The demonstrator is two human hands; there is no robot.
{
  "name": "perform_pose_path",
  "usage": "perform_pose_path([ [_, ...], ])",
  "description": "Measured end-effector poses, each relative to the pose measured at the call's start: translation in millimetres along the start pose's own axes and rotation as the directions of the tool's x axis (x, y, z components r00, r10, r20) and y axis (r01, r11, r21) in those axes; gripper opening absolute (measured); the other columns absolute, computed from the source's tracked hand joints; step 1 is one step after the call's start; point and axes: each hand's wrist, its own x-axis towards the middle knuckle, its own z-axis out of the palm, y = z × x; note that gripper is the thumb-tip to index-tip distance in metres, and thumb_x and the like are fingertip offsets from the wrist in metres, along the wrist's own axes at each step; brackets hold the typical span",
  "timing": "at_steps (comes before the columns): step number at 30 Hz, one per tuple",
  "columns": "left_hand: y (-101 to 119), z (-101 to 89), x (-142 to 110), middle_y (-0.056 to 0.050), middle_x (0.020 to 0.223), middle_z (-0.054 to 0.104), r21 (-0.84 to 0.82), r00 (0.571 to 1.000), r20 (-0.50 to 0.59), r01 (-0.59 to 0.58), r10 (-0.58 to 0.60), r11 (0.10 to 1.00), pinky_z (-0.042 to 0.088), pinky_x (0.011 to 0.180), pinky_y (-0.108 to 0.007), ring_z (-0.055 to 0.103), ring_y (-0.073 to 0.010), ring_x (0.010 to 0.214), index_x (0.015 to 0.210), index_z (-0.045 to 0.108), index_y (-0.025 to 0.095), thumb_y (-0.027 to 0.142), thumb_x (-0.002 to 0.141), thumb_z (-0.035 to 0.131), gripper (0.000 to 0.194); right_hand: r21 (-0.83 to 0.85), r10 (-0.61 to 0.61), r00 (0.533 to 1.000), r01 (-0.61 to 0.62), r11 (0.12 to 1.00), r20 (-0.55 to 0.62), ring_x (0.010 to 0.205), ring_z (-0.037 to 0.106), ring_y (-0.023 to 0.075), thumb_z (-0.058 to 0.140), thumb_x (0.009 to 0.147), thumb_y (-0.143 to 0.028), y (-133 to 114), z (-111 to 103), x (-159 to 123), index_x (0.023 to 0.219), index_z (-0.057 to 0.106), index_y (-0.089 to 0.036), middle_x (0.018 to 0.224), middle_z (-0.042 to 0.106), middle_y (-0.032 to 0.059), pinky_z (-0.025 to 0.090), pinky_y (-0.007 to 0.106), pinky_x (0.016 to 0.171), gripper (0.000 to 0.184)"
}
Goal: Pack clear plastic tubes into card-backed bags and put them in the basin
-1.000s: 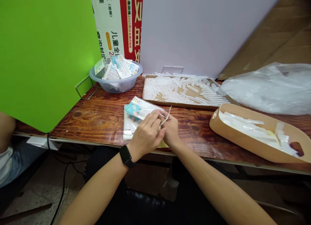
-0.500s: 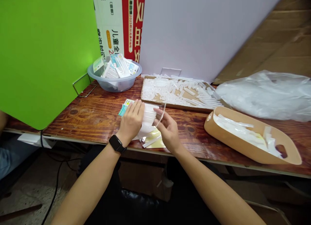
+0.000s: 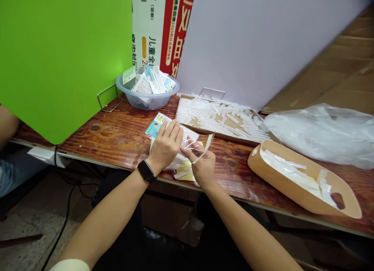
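A clear plastic packet [image 3: 189, 135] with a blue and white printed header [image 3: 156, 124] lies at the front of the table. My left hand [image 3: 168, 144] rests flat across it, fingers stretched out, a black watch on the wrist. At the packet's right end, my right hand [image 3: 205, 165] pinches the clear film between thumb and fingers. A pale flap strip [image 3: 208, 144] stands up there beside the fingers. Under the hands lie more clear bags and a yellow sheet [image 3: 187, 175], partly covered. My right fingertips show only partly through the film.
A bluish bowl [image 3: 147, 101] of packed packets stands back left. Behind my hands, a cardboard tray [image 3: 198, 129] holds many small translucent tubes. To the right are a tan basket [image 3: 280, 181] with white pieces and a large plastic bag [image 3: 318, 130]. A green panel [image 3: 64, 68] borders the left.
My right hand has turned and closed in on the packet's end; the flap strip has swung outward to the right. My left hand still lies on the packet. The whole view has shifted slightly.
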Motion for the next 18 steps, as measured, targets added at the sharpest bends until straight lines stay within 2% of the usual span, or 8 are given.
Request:
perform_pose_path([
  [5, 3, -2.7, 0, -0.021, 0.127, 0.058, 0.002, 0.998, 0.009, -0.056, 0.056, 0.998, 0.038, 0.109, -0.049, 0.049, -0.0289, 0.127, 0.117, 0.059, 0.001, 0.011, 0.093, 0.034, 0.036, -0.001, 0.023, 0.999, -0.023, 1.000, 0.045, 0.103, 0.064, 0.0298, 0.079, 0.064, -0.040, 4, 2, 0, 0.102, 0.074, -0.018, 0.109, 0.070, 0.0092, 0.049, 0.048, 0.095, 0.044],
  [11, 0, -5.2, 1, -0.022, 0.127, 0.058, -0.064, 0.997, 0.047, -0.055, 0.058, 0.996, 0.036, 0.110, -0.050, 0.047, -0.0292, 0.128, 0.117, 0.059, 0.001, 0.010, 0.091, 0.036, 0.035, -0.072, -0.056, 0.989, 0.066, 0.995, 0.134, 0.104, 0.064, 0.0293, 0.074, 0.069, -0.038, 2, 1, 2, 0.097, 0.075, -0.019, 0.104, 0.072, 0.0074, 0.049, 0.044, 0.094, 0.034],
  [15, -4, -11.5, -3, -0.022, 0.135, 0.051, -0.182, 0.986, 0.155, -0.035, 0.064, 0.983, 0.023, 0.115, -0.055, 0.040, -0.0276, 0.135, 0.128, 0.050, 0.005, 0.007, 0.084, 0.043, 0.045, -0.110, -0.052, 0.991, 0.066, 0.992, 0.125, 0.100, 0.065, 0.0279, 0.076, 0.069, -0.040, 1, -3, 5, 0.110, 0.070, -0.018, 0.106, 0.071, 0.0087, 0.050, 0.043, 0.092, 0.047],
  [17, -6, -16.0, -6, -0.022, 0.145, 0.039, -0.214, 0.987, 0.160, 0.013, 0.022, 0.977, 0.013, 0.115, -0.061, 0.028, -0.0301, 0.141, 0.136, 0.041, 0.008, 0.012, 0.081, 0.051, 0.056, -0.106, -0.047, 0.995, 0.057, 0.993, 0.088, 0.099, 0.065, 0.0276, 0.077, 0.068, -0.040, 1, -8, 10, 0.111, 0.069, -0.016, 0.106, 0.071, 0.0094, 0.049, 0.044, 0.092, 0.050],
  [18, -7, -18.1, -8, -0.023, 0.149, 0.031, -0.245, 0.990, 0.138, 0.072, -0.039, 0.967, 0.009, 0.115, -0.063, 0.020, -0.0318, 0.143, 0.140, 0.035, 0.009, 0.017, 0.080, 0.056, 0.064, -0.103, -0.051, 0.997, 0.056, 0.993, 0.052, 0.099, 0.065, 0.0276, 0.078, 0.068, -0.040, 1, -10, 12, 0.111, 0.069, -0.015, 0.106, 0.071, 0.0098, 0.049, 0.044, 0.092, 0.051],
])
